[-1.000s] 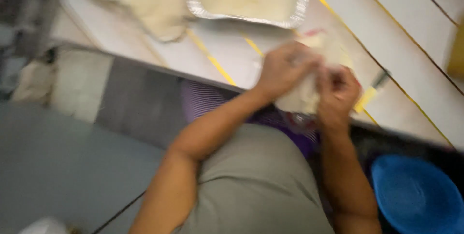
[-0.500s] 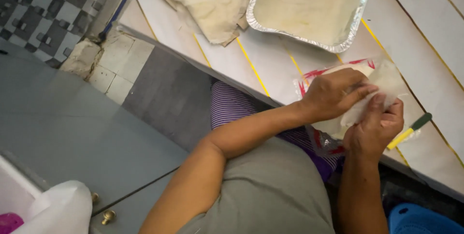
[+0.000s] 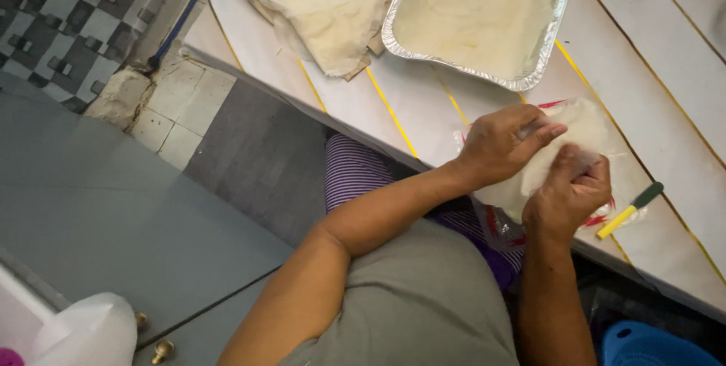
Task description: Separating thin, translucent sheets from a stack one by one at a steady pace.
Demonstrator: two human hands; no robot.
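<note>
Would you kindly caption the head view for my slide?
Both hands, left hand and right hand, fold a pale dough sheet beside a foil tray.

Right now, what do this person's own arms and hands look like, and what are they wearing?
Both forearms are bare to the elbow, with no sleeves in view. The left hand and the right hand wear no gloves. I see no rings, watch or bracelet. A grey garment covers the torso.

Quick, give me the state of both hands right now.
Left hand: closed on the pale dough sheet, fingers pressing its top.
Right hand: closed, pinching the same sheet's near edge.
</note>
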